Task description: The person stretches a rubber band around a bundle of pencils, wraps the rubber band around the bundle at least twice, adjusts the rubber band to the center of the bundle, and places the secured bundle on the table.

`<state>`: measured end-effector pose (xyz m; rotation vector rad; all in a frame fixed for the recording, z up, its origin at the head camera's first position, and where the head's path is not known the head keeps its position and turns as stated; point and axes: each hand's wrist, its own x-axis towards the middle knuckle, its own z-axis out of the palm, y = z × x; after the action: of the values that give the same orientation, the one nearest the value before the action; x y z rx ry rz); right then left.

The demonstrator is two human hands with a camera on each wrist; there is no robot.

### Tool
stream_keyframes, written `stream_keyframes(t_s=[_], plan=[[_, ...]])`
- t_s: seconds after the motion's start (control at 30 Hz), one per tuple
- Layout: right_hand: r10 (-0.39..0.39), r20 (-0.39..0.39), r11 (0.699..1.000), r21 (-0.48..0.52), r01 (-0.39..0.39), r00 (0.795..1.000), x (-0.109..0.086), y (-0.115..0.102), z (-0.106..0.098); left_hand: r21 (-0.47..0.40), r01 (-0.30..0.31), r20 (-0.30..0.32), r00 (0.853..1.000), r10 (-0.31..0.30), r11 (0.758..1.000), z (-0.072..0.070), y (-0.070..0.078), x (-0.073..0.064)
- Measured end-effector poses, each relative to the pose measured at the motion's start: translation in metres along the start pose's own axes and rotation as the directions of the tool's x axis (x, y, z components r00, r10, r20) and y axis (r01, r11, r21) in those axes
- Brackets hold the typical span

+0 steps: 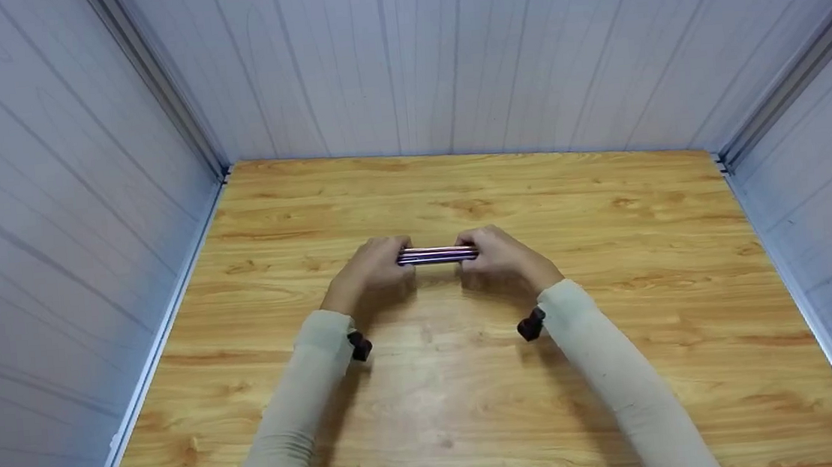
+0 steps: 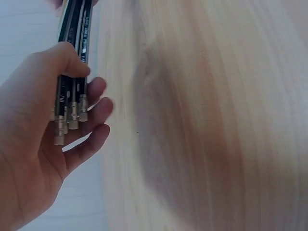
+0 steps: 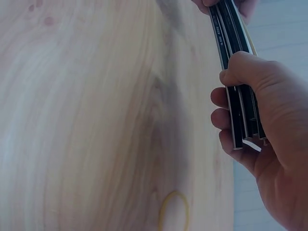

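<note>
A bundle of several dark pencils (image 1: 437, 255) lies level between my two hands, over the middle of the table. My left hand (image 1: 373, 265) grips the end with the pale erasers (image 2: 73, 124), thumb across the top and fingers curled beneath. At the opposite end my right hand (image 1: 501, 255) holds the pencils (image 3: 234, 103) between thumb and curled fingers. Those ends look flat-cut and stick out a little past the thumb. Along the far side of the bundle runs a thin yellow strip (image 3: 250, 41). The middle of the bundle shows bare between both hands.
On the wood-grain table (image 1: 431, 405) lies a yellow rubber band (image 3: 175, 192), seen low in the right wrist view. White panel walls (image 1: 416, 60) close off the back and both sides. A small black device (image 1: 532, 325) sits at each wrist.
</note>
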<state>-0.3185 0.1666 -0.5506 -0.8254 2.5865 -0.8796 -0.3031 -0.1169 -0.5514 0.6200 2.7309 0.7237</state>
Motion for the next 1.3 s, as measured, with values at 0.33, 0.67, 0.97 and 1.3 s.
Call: stream_keyframes(t_s=[0.33,0.67,0.97,1.3], plan=[[-0.036,-0.037,0.999,-0.002,0.036,0.999,-0.004,-0.011,-0.011,0.094,-0.109,-0.037,0.993,0.113,0.99,-0.005,0.005,0.001],[-0.109,-0.057,0.994,-0.014,0.108,0.992,-0.005,-0.018,-0.014,0.151,-0.13,-0.027,0.99,0.136,0.98,-0.01,0.011,0.003],[-0.138,-0.073,0.99,0.005,0.138,0.988,-0.005,-0.014,-0.013,0.172,-0.167,-0.037,0.984,0.175,0.971,-0.01,0.011,0.003],[-0.125,-0.065,0.992,0.003,0.126,0.99,-0.007,-0.012,-0.016,0.212,-0.208,-0.063,0.972,0.226,0.955,-0.009,0.011,0.003]])
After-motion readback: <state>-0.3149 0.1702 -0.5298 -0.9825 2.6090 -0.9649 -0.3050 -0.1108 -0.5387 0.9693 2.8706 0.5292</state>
